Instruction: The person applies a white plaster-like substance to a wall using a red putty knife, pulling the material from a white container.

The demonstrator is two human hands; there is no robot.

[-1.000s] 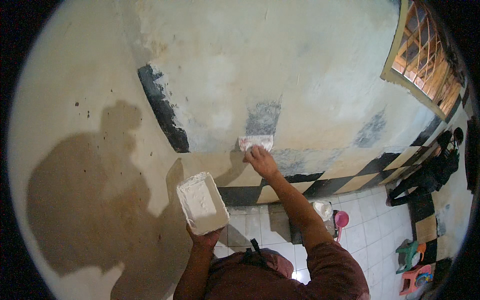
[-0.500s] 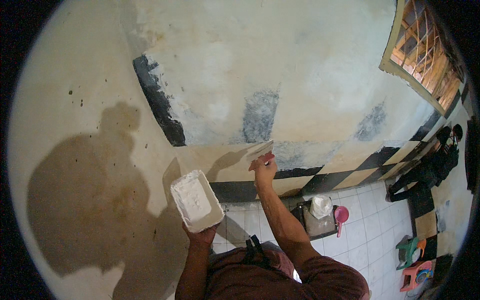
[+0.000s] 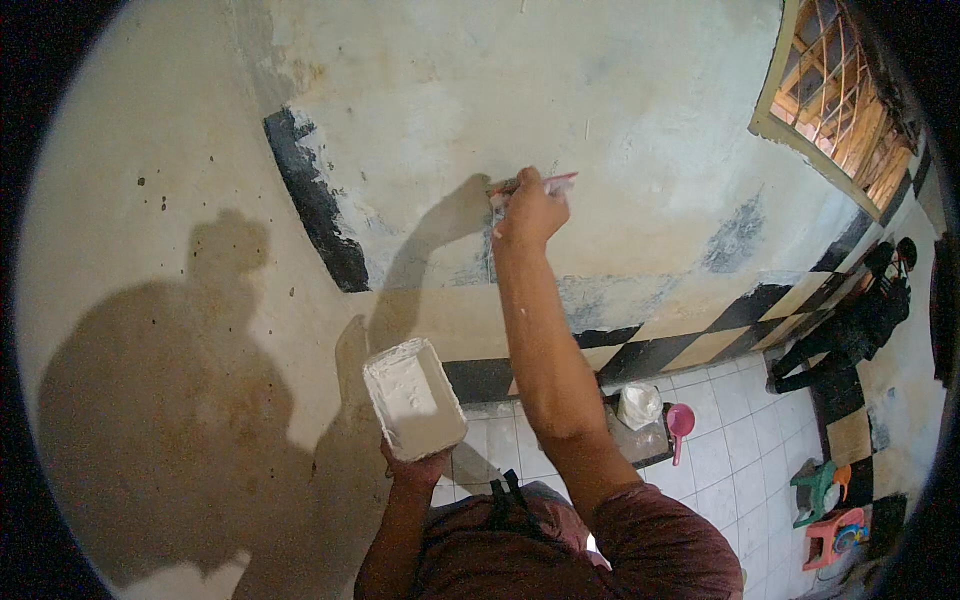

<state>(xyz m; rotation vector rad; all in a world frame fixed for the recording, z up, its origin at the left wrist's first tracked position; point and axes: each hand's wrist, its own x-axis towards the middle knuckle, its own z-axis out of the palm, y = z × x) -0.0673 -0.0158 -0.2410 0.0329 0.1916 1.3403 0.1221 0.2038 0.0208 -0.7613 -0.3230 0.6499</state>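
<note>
White plastic, smeared along its rim, formed the rectangular tub in the left hand, which clasped its near end from below. The tub lay below and left of the right hand, its long axis slanting steeply from upper left to lower right, with white paste inside.

The 2 hands were well apart. The right, up at the painted wall, was clamped on a flat red-edged spreader, whose long axis ran roughly crosswise; whether its edge touched the wall I could not tell. The spreader was far nearer the right hand, the tub nearer the left.

The right forearm stood across part of the black-and-cream checks. Beyond it, on the tiled floor, were a white bag, a pink dipper beside it, and 2 stools, 1 green and 1 pink.
</note>
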